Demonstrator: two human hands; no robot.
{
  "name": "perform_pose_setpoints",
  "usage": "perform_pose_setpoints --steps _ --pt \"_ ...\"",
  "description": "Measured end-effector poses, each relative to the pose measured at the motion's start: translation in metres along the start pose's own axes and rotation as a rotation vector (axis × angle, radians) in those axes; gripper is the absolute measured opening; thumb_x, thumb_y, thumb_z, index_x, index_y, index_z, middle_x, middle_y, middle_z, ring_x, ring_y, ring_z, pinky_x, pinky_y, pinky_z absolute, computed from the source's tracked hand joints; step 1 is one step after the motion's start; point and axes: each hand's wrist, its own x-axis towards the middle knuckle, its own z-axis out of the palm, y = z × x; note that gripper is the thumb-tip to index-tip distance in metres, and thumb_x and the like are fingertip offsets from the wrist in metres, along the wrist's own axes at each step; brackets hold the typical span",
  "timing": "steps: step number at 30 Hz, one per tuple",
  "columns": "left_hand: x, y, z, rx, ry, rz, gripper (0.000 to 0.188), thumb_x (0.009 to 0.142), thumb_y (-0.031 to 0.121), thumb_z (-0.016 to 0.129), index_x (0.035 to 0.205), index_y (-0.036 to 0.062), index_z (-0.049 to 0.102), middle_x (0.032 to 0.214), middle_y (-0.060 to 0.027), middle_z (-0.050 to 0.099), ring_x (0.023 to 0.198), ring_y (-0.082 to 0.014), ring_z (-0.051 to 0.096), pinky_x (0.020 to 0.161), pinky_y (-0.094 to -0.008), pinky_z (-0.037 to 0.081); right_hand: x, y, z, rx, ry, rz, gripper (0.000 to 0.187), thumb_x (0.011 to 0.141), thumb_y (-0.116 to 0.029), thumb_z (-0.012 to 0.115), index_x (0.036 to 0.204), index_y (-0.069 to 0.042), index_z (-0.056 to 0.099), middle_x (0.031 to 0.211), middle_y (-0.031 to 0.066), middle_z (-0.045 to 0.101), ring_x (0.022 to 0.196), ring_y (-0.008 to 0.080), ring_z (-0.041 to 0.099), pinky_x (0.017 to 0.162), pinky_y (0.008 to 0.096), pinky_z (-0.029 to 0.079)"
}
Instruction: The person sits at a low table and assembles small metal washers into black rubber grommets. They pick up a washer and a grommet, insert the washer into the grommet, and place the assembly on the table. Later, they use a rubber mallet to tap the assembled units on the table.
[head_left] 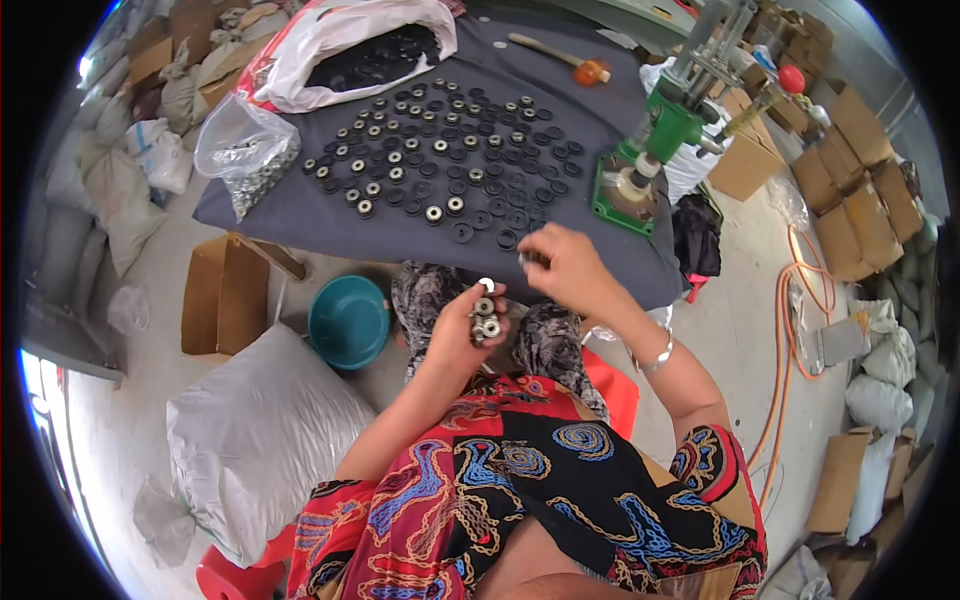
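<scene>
My left hand, palm up over my lap, cups several small silver ring bearings. To its right, just over the table's near edge, my right hand has its fingers pinched together on a small dark piece, mostly hidden by the fingertips. Beyond the hands, many black plastic rings lie spread over the dark cloth. Silver bearings sit in many of these, such as the black ring with a bearing near the front of the spread.
A green hand press with a red-knobbed lever stands at the table's right. Behind lie a mallet and an open sack of black parts; a clear bag of metal pieces sits left. A teal basin and a stuffed sack rest on the floor.
</scene>
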Motion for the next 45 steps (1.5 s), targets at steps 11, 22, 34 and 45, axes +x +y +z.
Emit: perform_pose_setpoints --steps 11,22,34,45 --pt "-0.017 0.007 -0.007 0.019 0.059 0.030 0.029 0.095 0.032 0.053 0.095 0.0033 0.058 0.079 -0.0073 0.057 0.061 -0.0199 0.055 0.038 -0.0234 0.032 0.072 0.038 0.009 0.136 -0.028 0.002 0.020 0.076 -0.008 0.066 0.094 0.001 0.066 0.084 0.0119 0.060 0.073 0.0224 0.063 0.068 0.0324 0.050" --pt "-0.030 0.013 -0.015 -0.007 0.111 0.082 0.027 0.094 0.031 0.056 0.094 0.0037 0.058 0.078 -0.0069 0.057 0.061 -0.0204 0.056 0.038 -0.0237 0.032 0.085 0.022 0.063 -0.032 -0.258 -0.054 0.024 0.073 -0.007 0.063 0.096 -0.001 0.068 0.093 0.0156 0.062 0.087 0.0325 0.062 0.078 0.0403 0.049" --pt "-0.026 0.017 -0.018 -0.024 0.112 0.086 0.028 0.094 0.031 0.056 0.093 0.0038 0.058 0.078 -0.0075 0.057 0.061 -0.0206 0.055 0.038 -0.0241 0.032 0.096 0.023 0.065 -0.185 -0.242 -0.183 0.013 0.077 -0.011 0.066 0.083 0.000 0.067 0.087 0.0150 0.061 0.084 0.0331 0.061 0.075 0.0424 0.049" --pt "-0.022 0.017 -0.014 0.112 0.109 0.084 0.020 0.093 0.029 0.058 0.089 0.0088 0.057 0.074 -0.0079 0.059 0.054 -0.0218 0.058 0.035 -0.0253 0.034 0.028 -0.012 0.043 0.212 -0.465 -0.233 0.021 0.082 -0.014 0.066 0.100 -0.005 0.069 0.083 0.0105 0.060 0.078 0.0263 0.061 0.070 0.0361 0.047"
